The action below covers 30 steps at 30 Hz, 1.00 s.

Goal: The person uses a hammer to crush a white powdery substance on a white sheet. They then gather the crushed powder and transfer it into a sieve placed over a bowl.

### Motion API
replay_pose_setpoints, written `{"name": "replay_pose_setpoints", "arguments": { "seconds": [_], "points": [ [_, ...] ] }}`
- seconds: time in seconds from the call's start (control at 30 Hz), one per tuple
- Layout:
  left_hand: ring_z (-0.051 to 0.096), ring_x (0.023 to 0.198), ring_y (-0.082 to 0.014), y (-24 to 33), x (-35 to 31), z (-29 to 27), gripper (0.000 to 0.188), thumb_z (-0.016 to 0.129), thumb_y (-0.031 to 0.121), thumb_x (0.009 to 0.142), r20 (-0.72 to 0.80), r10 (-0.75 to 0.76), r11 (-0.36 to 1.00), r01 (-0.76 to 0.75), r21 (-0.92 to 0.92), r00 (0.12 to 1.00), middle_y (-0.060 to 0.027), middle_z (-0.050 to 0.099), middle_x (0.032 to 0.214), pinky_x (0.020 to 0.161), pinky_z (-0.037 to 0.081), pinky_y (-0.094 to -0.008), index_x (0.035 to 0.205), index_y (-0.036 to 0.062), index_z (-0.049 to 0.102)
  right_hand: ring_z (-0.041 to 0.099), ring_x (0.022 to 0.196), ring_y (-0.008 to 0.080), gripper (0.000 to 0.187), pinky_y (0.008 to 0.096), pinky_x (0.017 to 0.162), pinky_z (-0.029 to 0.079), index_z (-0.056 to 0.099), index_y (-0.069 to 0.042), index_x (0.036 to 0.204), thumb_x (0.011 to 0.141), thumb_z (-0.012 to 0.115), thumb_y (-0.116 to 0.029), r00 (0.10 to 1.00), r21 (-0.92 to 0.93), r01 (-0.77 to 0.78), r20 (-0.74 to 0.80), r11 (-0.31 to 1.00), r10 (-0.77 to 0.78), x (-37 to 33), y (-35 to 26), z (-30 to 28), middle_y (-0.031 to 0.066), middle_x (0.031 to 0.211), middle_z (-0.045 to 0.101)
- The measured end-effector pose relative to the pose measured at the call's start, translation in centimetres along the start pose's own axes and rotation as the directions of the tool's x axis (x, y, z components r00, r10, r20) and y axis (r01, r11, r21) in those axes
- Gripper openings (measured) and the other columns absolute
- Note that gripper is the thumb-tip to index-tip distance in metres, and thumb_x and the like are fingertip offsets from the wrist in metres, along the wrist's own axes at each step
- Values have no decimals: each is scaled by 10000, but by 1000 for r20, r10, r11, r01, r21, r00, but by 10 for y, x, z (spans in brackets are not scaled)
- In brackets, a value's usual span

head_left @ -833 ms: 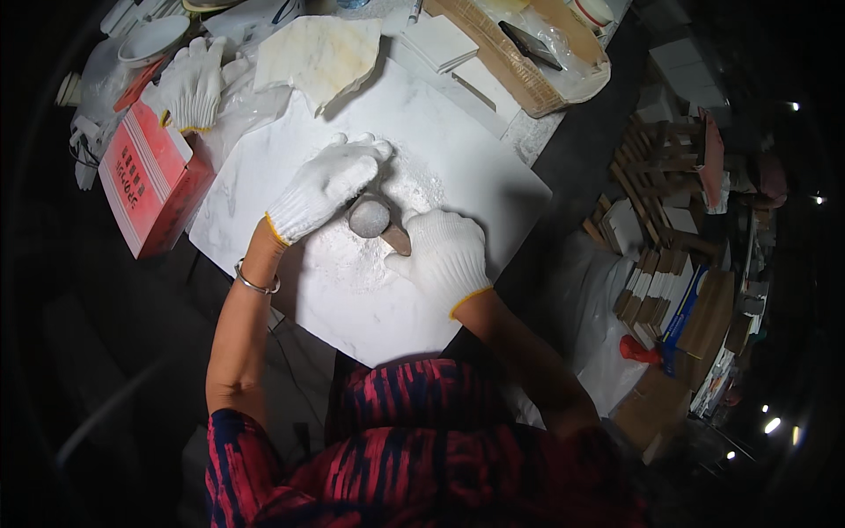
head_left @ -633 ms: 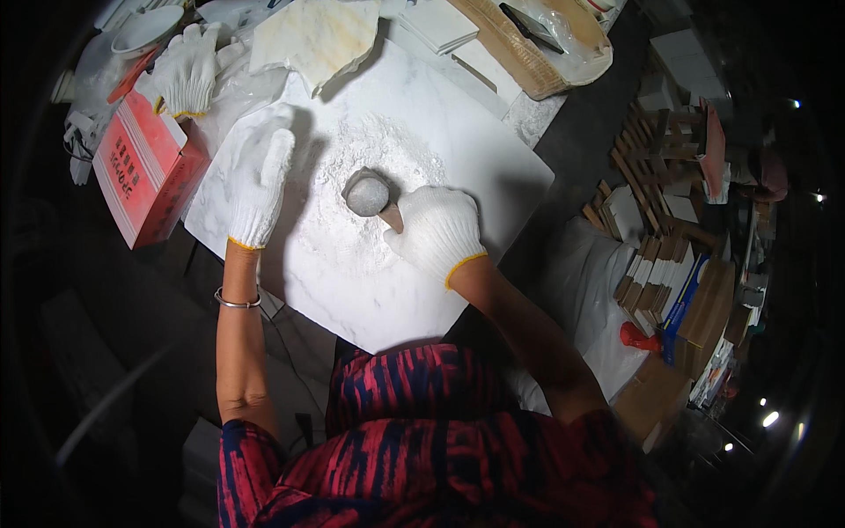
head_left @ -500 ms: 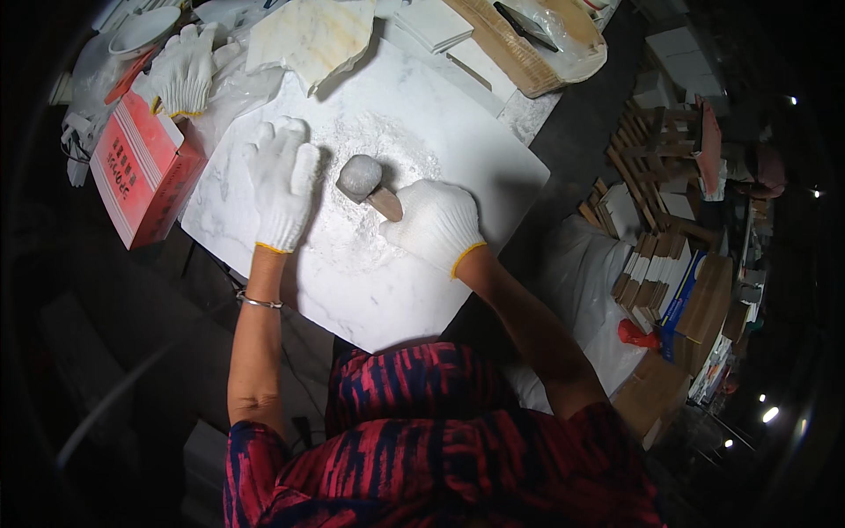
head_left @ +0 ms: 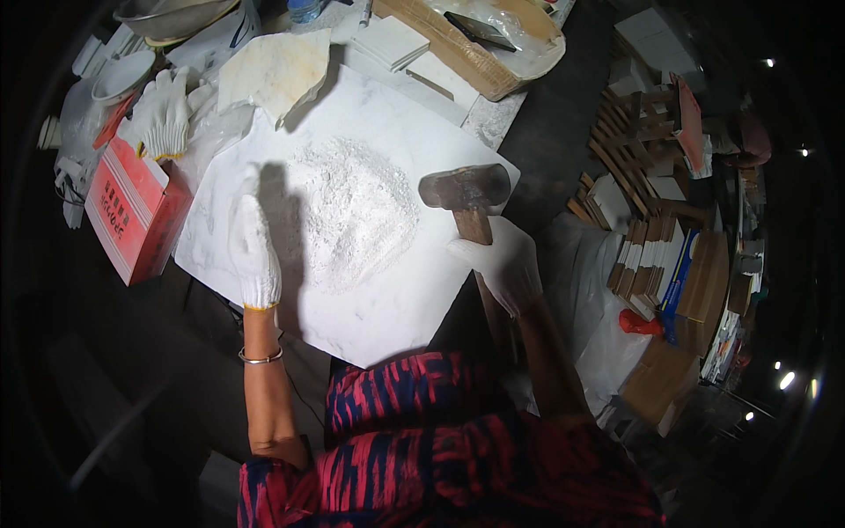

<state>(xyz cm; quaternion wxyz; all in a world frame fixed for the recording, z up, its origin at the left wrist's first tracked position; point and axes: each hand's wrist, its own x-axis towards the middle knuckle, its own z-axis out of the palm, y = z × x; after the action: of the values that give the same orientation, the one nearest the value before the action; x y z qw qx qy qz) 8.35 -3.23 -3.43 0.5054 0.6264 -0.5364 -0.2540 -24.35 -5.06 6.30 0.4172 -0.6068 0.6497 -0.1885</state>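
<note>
My right grip [head_left: 503, 262] holds the hammer [head_left: 458, 187] by its wooden handle [head_left: 473, 227], I think the correct place, right of the white powder [head_left: 356, 216]; it seems top-heavy, stiff. My left grip [head_left: 253, 251] is flat.

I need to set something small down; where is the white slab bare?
The near corner, between the powder and the shirt, looks bare; so does the stretch between powder and tile stack. It's crowded far left: stone piece, spare glove, red box.
</note>
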Motion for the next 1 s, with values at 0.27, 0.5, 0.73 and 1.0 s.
{"name": "replay_pose_setpoints", "arguments": {
  "seconds": [0.27, 0.5, 0.73, 1.0],
  "points": [
    [368, 1478, -444, -7, 8, 37, 622, 473, 457, 1076, 64, 37, 842, -66, 535, 997, -265, 487, 1526, 1256, 147, -542, 1482, -13, 518, 715, 866, 311, 369, 390, 785, 561, 712, -10, 1022, 842, 758, -328, 968, -158, -228, -142, 961, 207, -5, 50, 9, 159, 960, 739],
    [361, 1506, -383, 17, 4, 42, 510, 461, 316, 1112, 130, 26, 950, -65, 305, 991, -232, 495, 1545, 1255, 236, -437, 1484, -27, 525, 725, 956, 344, 489, 421, 840, 571, 623, 17, 1213, 862, 740, -303, 955, -134, -286, -119, 949, 271, 1, 55, 29, 229, 1063, 723],
    [350, 1508, -376, 16, -78, 34, 556, 516, 245, 1096, -166, 36, 888, 45, 458, 985, -233, 407, 1611, 1256, 242, -453, 1547, -62, 407, 701, 1010, 409, 507, 460, 879, 564, 620, 16, 1189, 853, 736, -345, 958, -175, -285, -98, 943, 271, 1, 56, 21, 242, 1090, 718],
    [441, 1348, -494, 16, -32, 102, 704, 586, 450, 1012, -357, 108, 754, 158, 637, 928, -325, 498, 1439, 1144, 318, -546, 1430, -105, 471, 676, 1080, 426, 507, 473, 940, 541, 625, -4, 1192, 860, 739, -371, 955, -238, -296, -100, 925, 280, 1, 51, 24, 243, 1147, 704]
  ]
}}
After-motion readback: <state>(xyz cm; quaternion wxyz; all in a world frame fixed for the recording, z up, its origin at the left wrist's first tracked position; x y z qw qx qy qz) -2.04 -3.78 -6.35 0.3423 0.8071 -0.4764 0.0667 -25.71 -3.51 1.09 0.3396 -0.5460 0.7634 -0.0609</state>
